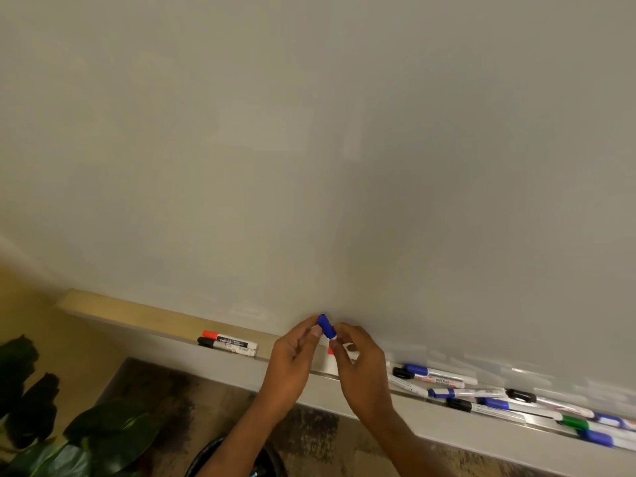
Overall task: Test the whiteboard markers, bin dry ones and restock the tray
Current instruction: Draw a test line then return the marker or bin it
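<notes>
Left hand [292,354], right hand [359,361], both pinching cylindrical blue-capped marker [326,328], glossy whiteboard [309,166]

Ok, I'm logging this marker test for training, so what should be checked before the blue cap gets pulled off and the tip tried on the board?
1. Grip on the blue-capped white marker: ok, left hand pinches the cap, right hand pinches the barrel.
2. Cap seated: ok, not yet off.
3. Blank patch on the pale grey whiteboard: ok, right above the hands.
4. Tip wet: cannot tell, covered.
5. Dark round bin below for a dry one: ok, partly in view.
6. Free space on the long ledge tray: ok, at its left end.
</notes>
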Demonstrator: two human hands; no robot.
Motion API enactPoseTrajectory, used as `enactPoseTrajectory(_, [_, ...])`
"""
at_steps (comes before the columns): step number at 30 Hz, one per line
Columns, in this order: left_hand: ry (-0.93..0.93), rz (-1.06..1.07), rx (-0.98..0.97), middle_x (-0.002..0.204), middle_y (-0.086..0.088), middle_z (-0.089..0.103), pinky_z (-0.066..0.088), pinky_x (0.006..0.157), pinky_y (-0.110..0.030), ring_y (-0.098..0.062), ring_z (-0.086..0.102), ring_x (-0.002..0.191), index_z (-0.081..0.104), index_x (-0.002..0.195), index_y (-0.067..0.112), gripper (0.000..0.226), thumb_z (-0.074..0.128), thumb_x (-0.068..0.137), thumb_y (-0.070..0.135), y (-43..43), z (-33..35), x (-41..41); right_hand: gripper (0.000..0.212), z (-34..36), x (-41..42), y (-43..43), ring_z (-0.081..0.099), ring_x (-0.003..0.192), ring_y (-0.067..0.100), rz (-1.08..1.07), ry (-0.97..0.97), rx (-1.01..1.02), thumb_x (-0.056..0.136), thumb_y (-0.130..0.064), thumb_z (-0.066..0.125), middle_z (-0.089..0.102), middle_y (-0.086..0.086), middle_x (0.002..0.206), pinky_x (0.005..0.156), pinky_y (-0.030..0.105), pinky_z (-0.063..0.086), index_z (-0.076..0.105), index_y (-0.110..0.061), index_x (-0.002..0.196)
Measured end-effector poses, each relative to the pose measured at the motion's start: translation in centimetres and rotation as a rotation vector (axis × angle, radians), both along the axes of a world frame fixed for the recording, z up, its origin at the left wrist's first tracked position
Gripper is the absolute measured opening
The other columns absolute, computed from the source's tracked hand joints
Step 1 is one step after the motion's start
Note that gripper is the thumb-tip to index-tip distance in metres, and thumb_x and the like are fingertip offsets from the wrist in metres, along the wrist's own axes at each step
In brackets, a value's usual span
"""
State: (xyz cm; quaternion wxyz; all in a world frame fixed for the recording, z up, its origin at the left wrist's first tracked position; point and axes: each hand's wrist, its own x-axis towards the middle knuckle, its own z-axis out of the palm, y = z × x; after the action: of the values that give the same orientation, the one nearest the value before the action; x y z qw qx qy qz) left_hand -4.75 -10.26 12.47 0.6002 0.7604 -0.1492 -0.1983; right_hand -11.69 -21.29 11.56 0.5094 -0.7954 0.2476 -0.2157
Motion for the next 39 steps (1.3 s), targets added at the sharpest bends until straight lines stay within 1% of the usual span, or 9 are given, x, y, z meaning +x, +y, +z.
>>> enactPoseTrajectory(4, [0.141,-0.018,-0.138,0.124,0.010,0.073,0.049,0.100,-0.014,-0.006,0.064,0.120,0.067,0.130,0.029,0.030,0.054,0.103,0.030,-0.9,4.8,-1.1,0.027,5.3,-1.6,-0.4,0.065,0.096,-0.001,0.048,-0.065,0.221,0.095,-0.018,0.063,0.070,-0.022,0.100,0.078,0.007,0.048,0.063,-0.043,0.106])
enactPoseTrajectory(11, [0.279,-0.180,-0.369,0.129,-0.009,0.071,0.046,0.109,-0.040,-0.025,0.064,0.125,0.067,0.129,0.009,0.034,0.049,0.105,0.025,-2.7,12.8,-4.3,0.017,14.7,-6.5,-2.1,0.073,0.084,0.015,0.077,-0.127,0.585,0.095,-0.017,0.062,0.076,-0.010,0.090,0.064,0.018,0.056,0.071,-0.027,0.105])
enactPoseTrajectory(16, [0.279,-0.255,-0.408,0.128,-0.013,0.071,0.053,0.075,-0.025,-0.018,0.070,0.102,0.064,0.126,0.001,0.036,0.049,0.104,0.026,-4.7,16.9,-7.1,0.024,18.2,-9.9,-3.7,0.070,0.077,0.024,0.100,-0.120,0.676,0.093,-0.033,0.061,0.075,0.010,0.089,0.075,0.036,0.059,0.076,-0.017,0.103])
enactPoseTrajectory(21, [0.283,-0.337,-0.443,0.131,-0.016,0.069,0.049,0.064,-0.027,-0.030,0.064,0.104,0.062,0.127,0.000,0.039,0.049,0.104,0.030,-6.6,19.4,-9.7,0.045,20.4,-12.4,-5.2,0.058,0.066,0.020,0.141,-0.173,0.711,0.088,-0.044,0.059,0.065,0.013,0.075,0.055,0.026,0.048,0.074,-0.003,0.099])
enactPoseTrajectory(24, [0.339,-0.362,-0.501,0.131,-0.020,0.068,0.059,0.080,-0.032,-0.034,0.064,0.122,0.059,0.127,-0.001,0.038,0.050,0.104,0.028,-7.6,21.0,-11.1,0.051,21.6,-13.7,-6.0,0.052,0.054,0.016,0.158,-0.183,0.733,0.086,-0.048,0.058,0.060,0.015,0.069,0.048,0.024,0.040,0.070,0.001,0.090])
enactPoseTrajectory(26, [0.377,-0.378,-0.544,0.130,-0.023,0.068,0.054,0.102,-0.040,-0.035,0.062,0.127,0.058,0.127,-0.002,0.038,0.052,0.102,0.025,-8.2,22.0,-12.0,0.051,22.3,-14.4,-6.6,0.046,0.046,0.014,0.141,-0.176,0.752,0.080,-0.051,0.059,0.058,0.013,0.064,0.042,0.022,0.035,0.067,0.000,0.082])
enactPoseTrajectory(28, [0.379,-0.388,-0.559,0.127,-0.025,0.068,0.048,0.109,-0.045,-0.035,0.064,0.125,0.059,0.124,-0.002,0.035,0.052,0.102,0.024,-8.8,22.9,-12.8,0.051,23.0,-14.8,-7.3,0.042,0.040,0.012,0.113,-0.176,0.766,0.075,-0.052,0.061,0.056,0.010,0.059,0.038,0.020,0.031,0.066,-0.002,0.077])
enactPoseTrajectory(35, [0.370,-0.296,-0.681,0.119,-0.027,0.071,0.053,0.103,-0.048,-0.039,0.068,0.117,0.062,0.117,0.001,0.031,0.053,0.098,0.023,-11.3,26.3,-14.3,0.058,25.0,-16.3,-8.6,0.035,0.031,0.011,0.013,-0.167,0.753,0.058,-0.063,0.065,0.051,0.008,0.049,0.038,0.016,0.026,0.061,-0.005,0.064])
enactPoseTrajectory(39, [0.166,-0.225,-0.621,0.114,-0.022,0.074,0.049,0.107,-0.052,-0.034,0.071,0.112,0.061,0.120,0.004,0.030,0.046,0.106,0.026,-12.3,28.5,-14.2,0.051,26.0,-17.5,-9.6,0.036,0.035,0.011,-0.025,-0.199,0.648,0.087,-0.050,0.060,0.052,0.010,0.053,0.038,0.016,0.026,0.072,-0.001,0.081])
